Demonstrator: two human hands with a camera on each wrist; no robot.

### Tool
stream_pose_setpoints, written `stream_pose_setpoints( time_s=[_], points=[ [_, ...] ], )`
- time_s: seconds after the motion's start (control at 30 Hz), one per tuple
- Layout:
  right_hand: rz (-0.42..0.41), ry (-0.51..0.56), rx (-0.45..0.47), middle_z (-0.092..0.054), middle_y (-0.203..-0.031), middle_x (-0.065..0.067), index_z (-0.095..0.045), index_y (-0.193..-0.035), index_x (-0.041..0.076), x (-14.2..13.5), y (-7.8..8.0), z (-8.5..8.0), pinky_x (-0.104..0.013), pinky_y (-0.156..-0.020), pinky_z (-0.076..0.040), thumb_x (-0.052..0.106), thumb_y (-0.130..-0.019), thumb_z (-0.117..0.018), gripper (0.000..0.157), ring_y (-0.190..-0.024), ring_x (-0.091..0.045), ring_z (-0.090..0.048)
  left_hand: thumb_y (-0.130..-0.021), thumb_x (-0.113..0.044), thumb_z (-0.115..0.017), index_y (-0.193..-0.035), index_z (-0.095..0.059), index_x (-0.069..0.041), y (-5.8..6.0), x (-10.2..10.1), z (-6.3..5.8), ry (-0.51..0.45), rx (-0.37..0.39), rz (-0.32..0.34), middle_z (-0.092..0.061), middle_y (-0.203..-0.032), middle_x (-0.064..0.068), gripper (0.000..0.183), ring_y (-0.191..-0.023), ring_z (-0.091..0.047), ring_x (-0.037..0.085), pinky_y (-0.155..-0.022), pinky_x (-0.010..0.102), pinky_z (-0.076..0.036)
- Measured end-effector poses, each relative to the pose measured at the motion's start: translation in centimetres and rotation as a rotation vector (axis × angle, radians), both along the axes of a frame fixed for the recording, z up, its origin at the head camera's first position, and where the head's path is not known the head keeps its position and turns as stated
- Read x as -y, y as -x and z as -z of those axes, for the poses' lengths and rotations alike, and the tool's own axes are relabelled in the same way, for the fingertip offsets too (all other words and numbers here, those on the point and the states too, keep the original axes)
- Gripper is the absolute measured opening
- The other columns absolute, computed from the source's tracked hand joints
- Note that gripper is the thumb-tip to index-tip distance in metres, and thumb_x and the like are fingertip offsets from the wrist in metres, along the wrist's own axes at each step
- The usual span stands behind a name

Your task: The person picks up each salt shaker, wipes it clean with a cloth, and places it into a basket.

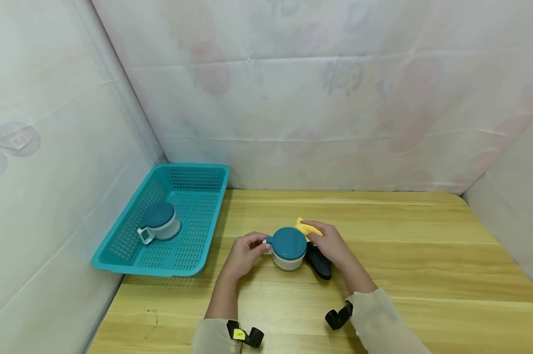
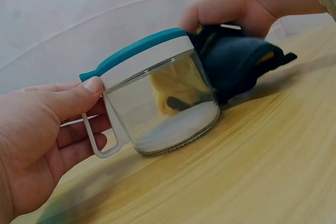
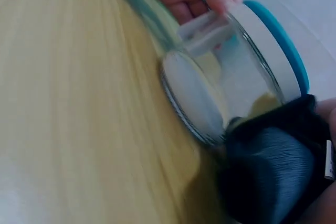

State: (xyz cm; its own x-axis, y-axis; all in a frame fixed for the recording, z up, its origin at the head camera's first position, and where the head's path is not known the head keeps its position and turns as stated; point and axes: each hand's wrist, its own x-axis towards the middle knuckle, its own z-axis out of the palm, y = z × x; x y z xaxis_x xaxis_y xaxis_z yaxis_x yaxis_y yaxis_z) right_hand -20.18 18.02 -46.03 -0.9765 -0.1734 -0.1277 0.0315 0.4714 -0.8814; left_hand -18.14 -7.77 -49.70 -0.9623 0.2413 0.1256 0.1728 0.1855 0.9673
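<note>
A clear glass seasoning jar (image 1: 288,248) with a teal lid (image 1: 289,243) and a white handle (image 2: 100,135) stands in front of me. My left hand (image 1: 244,254) pinches that handle, thumb up by the lid's tab. On the jar's other side my right hand (image 1: 330,242) grips a yellow-and-black item (image 1: 318,259) of soft look, yellow at the far end and black toward me. In the left wrist view the item's dark part (image 2: 231,66) looks blurred and overlaps the jar's side; its kind cannot be told.
A teal perforated basket (image 1: 191,268) stands at the left, partly against the curtained wall. Inside it lies a second seasoning jar (image 1: 162,221) with a teal lid and white handle. Wood-grain tabletop (image 1: 425,260) stretches to the right, and printed cloth (image 1: 270,108) hangs behind.
</note>
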Motion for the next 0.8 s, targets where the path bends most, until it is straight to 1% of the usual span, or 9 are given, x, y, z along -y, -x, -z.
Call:
stream_pose_setpoints(
  time_s=[0.07, 0.13, 0.2, 0.27, 0.43, 0.53, 0.67, 0.73, 0.8],
  points=[
    [-0.048, -0.01, 0.002, -0.049, -0.144, -0.018, -0.055, -0.14, 0.012, -0.2, 0.3, 0.1, -0.031, -0.07, -0.049, 0.008, -0.098, -0.053, 0.042, -0.081, -0.021, -0.056, -0.092, -0.016, -0.069, -0.108, -0.075, -0.012, 0.0, 0.0, -0.1, 0.002, 0.006, -0.002, -0.071, -0.104, 0.004, 0.017, -0.092, -0.062, 0.016, -0.078, 0.023, -0.054],
    [-0.086, -0.032, 0.008, -0.048, -0.146, -0.019, -0.055, -0.141, 0.012, -0.3, 0.6, 0.1, -0.032, -0.068, -0.05, 0.007, -0.098, -0.055, 0.043, -0.076, -0.02, -0.057, -0.092, -0.016, -0.069, -0.107, -0.075, -0.012, 0.1, 0.1, -0.1, 0.003, 0.005, 0.001, -0.071, -0.103, 0.004, 0.017, -0.092, -0.062, 0.017, -0.077, 0.024, -0.054],
    [-0.106, -0.062, 0.01, -0.049, -0.144, -0.02, -0.055, -0.141, 0.012, -0.3, 0.8, 0.1, -0.032, -0.066, -0.05, 0.006, -0.098, -0.056, 0.043, -0.071, -0.019, -0.056, -0.092, -0.015, -0.069, -0.107, -0.075, -0.013, 0.0, 0.1, -0.1, 0.003, 0.006, 0.005, -0.071, -0.103, 0.004, 0.016, -0.092, -0.063, 0.017, -0.078, 0.024, -0.054],
    [-0.116, -0.104, -0.001, -0.05, -0.143, -0.021, -0.055, -0.14, 0.011, -0.2, 1.0, 0.2, -0.032, -0.064, -0.05, 0.005, -0.097, -0.057, 0.043, -0.068, -0.019, -0.056, -0.092, -0.015, -0.069, -0.106, -0.075, -0.013, 0.0, 0.2, 0.0, -0.001, 0.011, 0.011, -0.071, -0.102, 0.003, 0.015, -0.092, -0.063, 0.017, -0.078, 0.025, -0.055],
    [-0.112, -0.172, -0.042, -0.055, -0.139, -0.02, -0.056, -0.139, 0.012, -0.4, 1.0, -0.1, -0.029, -0.066, -0.051, 0.005, -0.095, -0.061, 0.044, -0.075, -0.017, -0.059, -0.093, -0.015, -0.068, -0.106, -0.075, -0.013, -0.1, 0.3, 0.2, -0.001, 0.03, 0.017, -0.07, -0.102, 0.004, 0.015, -0.091, -0.062, 0.017, -0.078, 0.024, -0.054],
    [-0.094, -0.164, -0.082, -0.055, -0.138, -0.02, -0.055, -0.14, 0.013, -0.7, 0.9, -0.7, -0.03, -0.065, -0.05, 0.005, -0.096, -0.06, 0.045, -0.074, -0.018, -0.059, -0.093, -0.015, -0.068, -0.107, -0.074, -0.013, -0.2, 0.3, 0.3, 0.001, 0.036, 0.023, -0.07, -0.102, 0.004, 0.015, -0.091, -0.061, 0.017, -0.078, 0.024, -0.054],
    [-0.072, -0.114, -0.179, -0.055, -0.139, -0.017, -0.054, -0.141, 0.017, -0.9, 1.1, -1.9, -0.031, -0.062, -0.051, 0.008, -0.097, -0.061, 0.046, -0.073, -0.02, -0.059, -0.092, -0.017, -0.069, -0.107, -0.074, -0.014, -0.1, 0.2, 0.4, 0.001, 0.029, 0.034, -0.07, -0.102, 0.004, 0.016, -0.092, -0.062, 0.017, -0.079, 0.024, -0.054],
    [-0.081, -0.083, -0.214, -0.054, -0.14, -0.015, -0.055, -0.139, 0.019, -0.8, 1.2, -2.5, -0.032, -0.062, -0.053, 0.01, -0.096, -0.063, 0.045, -0.075, -0.021, -0.06, -0.092, -0.017, -0.069, -0.106, -0.074, -0.014, 0.0, 0.1, 0.4, 0.001, 0.018, 0.035, -0.07, -0.102, 0.005, 0.015, -0.092, -0.062, 0.017, -0.079, 0.024, -0.054],
    [-0.104, -0.066, -0.229, -0.054, -0.14, -0.014, -0.057, -0.137, 0.02, -0.7, 1.5, -2.8, -0.033, -0.064, -0.054, 0.01, -0.095, -0.065, 0.044, -0.078, -0.022, -0.062, -0.092, -0.017, -0.069, -0.106, -0.074, -0.014, 0.1, 0.0, 0.4, 0.0, 0.011, 0.034, -0.07, -0.102, 0.005, 0.015, -0.092, -0.062, 0.017, -0.079, 0.024, -0.054]
  ],
)
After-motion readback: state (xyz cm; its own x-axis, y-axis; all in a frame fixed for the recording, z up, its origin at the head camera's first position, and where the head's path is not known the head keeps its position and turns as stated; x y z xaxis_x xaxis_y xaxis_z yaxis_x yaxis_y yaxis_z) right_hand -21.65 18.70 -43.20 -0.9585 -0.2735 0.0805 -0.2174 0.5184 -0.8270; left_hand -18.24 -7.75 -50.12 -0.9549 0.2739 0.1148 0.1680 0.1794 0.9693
